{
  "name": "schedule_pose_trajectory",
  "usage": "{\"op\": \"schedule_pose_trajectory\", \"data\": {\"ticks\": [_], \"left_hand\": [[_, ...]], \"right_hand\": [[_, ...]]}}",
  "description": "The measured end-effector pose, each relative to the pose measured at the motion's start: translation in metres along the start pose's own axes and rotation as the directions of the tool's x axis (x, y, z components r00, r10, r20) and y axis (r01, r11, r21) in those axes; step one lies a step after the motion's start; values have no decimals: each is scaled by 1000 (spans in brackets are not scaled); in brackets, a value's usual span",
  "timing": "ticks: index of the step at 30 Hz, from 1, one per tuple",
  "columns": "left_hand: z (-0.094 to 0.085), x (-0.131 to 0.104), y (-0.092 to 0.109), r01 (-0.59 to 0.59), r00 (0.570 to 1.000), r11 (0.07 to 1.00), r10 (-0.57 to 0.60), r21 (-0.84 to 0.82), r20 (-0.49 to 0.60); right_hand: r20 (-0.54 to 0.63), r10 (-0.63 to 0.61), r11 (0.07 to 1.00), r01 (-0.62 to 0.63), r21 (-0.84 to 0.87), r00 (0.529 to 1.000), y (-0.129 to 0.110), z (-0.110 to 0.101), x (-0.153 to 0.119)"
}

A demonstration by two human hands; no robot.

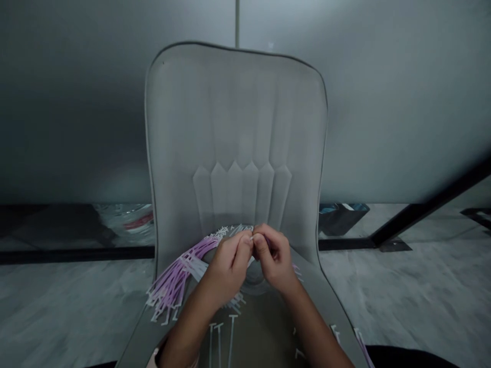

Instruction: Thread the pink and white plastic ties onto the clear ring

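Nearest to the camera, the left forearm and the right forearm reach over a padded chair, whose seat seems to serve as a low work surface. The left hand and the right hand meet above the seat. Both are closed, thumbs against bent fingers, on a small pale piece between them; probably they hold it so close because it is thin and needs fine control. Its full shape I cannot tell, because the fingers cover it.

At the left lies a fan of purple strips, slim and smooth like plastic, with white crossed ends. They overlap loosely, perhaps to be within easy reach. Some white strips with T-shaped ends lie at the near side. Under the hands is a round clear thing, partly hidden. The chair looks like soft grey leather, with pointed stitched panels on its back.
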State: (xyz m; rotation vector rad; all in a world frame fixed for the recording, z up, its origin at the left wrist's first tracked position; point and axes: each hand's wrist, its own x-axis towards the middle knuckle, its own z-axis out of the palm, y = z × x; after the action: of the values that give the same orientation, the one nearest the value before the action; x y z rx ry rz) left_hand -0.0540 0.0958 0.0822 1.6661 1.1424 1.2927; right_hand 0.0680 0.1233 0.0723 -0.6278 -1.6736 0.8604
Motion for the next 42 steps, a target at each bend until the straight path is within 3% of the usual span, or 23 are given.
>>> {"op": "schedule_pose_trajectory", "data": {"ticks": [9, 15, 21, 27, 33, 42], "left_hand": [[-17, 6, -3, 56, 973, 985, -17, -164, 230], [-33, 9, -3, 116, 939, 987, -72, -110, 337], [-28, 11, -13, 288, 923, 928, -204, -236, 326], [-14, 11, -13, 283, 949, 933, -239, -223, 207], [-13, 8, -7, 391, 914, 862, -322, -323, 248], [-15, 8, -9, 311, 938, 894, -234, -324, 256]], "right_hand": [[75, 18, 999, -15, -44, 997, -4, -8, 5], [210, 89, 982, -50, -184, 974, -5, -11, 6], [233, 108, 955, -36, -293, 966, -3, -6, 6], [230, 119, 953, -47, -298, 966, -3, -12, 9], [224, 138, 953, -67, -297, 965, -7, -17, 10], [227, 149, 964, -91, -249, 962, -9, -16, 9]]}}
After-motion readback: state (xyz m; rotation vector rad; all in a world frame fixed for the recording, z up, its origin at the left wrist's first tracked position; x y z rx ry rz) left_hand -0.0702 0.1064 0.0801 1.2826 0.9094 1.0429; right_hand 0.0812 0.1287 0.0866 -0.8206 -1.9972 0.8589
